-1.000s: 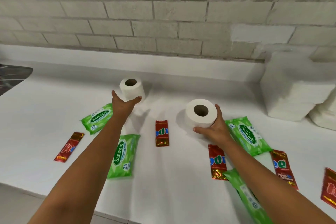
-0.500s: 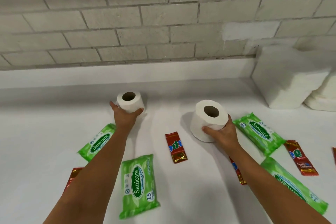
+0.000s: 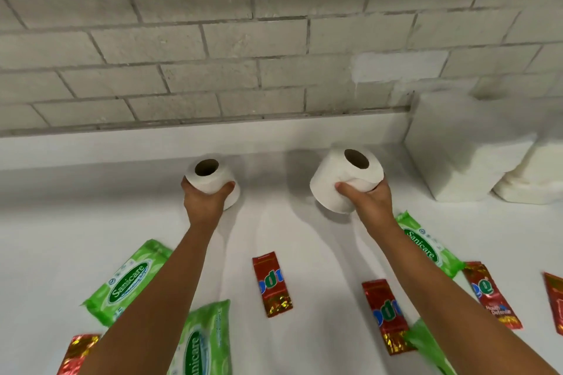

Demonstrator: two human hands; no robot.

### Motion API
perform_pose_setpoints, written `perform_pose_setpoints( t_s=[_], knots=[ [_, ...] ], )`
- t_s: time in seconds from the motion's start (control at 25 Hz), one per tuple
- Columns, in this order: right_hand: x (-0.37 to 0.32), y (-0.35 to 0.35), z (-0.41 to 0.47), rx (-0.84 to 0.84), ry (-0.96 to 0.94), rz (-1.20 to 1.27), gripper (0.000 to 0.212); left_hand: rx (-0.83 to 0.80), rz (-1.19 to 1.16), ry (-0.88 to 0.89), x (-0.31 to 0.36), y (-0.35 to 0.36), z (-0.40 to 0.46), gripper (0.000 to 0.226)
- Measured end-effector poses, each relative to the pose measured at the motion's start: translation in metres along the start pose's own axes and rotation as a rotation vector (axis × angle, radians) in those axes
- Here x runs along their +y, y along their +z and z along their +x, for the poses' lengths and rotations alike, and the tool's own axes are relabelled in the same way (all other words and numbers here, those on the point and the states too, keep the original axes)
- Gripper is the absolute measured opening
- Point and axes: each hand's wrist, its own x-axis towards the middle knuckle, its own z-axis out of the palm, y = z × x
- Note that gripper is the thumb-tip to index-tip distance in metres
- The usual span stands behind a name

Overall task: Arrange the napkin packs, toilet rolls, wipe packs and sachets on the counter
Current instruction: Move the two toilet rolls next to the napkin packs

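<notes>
My left hand (image 3: 204, 202) grips a small white toilet roll (image 3: 210, 178) near the back of the white counter (image 3: 61, 222). My right hand (image 3: 370, 204) grips a larger toilet roll (image 3: 341, 179), tilted toward the wall. White napkin packs (image 3: 466, 146) stand against the wall at the right. Green Sanicare wipe packs lie at the left (image 3: 129, 281), under my left forearm (image 3: 202, 341) and beside my right wrist (image 3: 426, 246). Red sachets lie in the middle (image 3: 272, 286), by my right forearm (image 3: 385, 315) and at the right (image 3: 490, 294).
A grey brick wall (image 3: 243, 39) rises behind a low white ledge (image 3: 152, 143). Another red sachet (image 3: 77, 353) lies at the lower left and one (image 3: 556, 298) at the right edge. A further green pack (image 3: 426, 344) shows under my right forearm.
Both hands have closed on the toilet rolls and carried them toward the wall. The right roll has tipped back. My view has moved closer and tilted up.
</notes>
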Motion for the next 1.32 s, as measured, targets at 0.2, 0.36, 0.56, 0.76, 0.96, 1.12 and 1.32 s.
perform_pose_setpoints(
  t_s=[0.2,0.36,0.56,0.76,0.96,1.12,1.32],
  knots=[
    [-0.005,-0.018,0.06,0.144,-0.041,-0.176,0.082,-0.145,-0.001,0.07,0.031,0.076,-0.004,0.09],
    [0.005,-0.026,0.1,0.179,-0.026,-0.279,0.086,-0.257,0.012,0.145,0.053,0.135,-0.023,0.084],
    [0.019,-0.034,0.131,0.225,-0.015,-0.306,0.086,-0.371,-0.023,0.167,0.046,0.185,-0.025,0.082],
    [0.04,-0.047,0.143,0.207,0.006,-0.311,0.087,-0.417,-0.033,0.169,0.037,0.209,-0.034,0.08],
    [0.047,-0.05,0.148,0.18,-0.001,-0.351,0.09,-0.432,-0.015,0.267,0.035,0.231,-0.04,0.068],
    [0.05,-0.052,0.149,0.177,0.008,-0.355,0.092,-0.42,0.019,0.249,0.026,0.235,-0.04,0.083],
    [0.042,-0.057,0.135,0.144,0.097,-0.344,0.108,-0.564,0.216,0.083,0.017,0.216,-0.041,0.136]
  ],
)
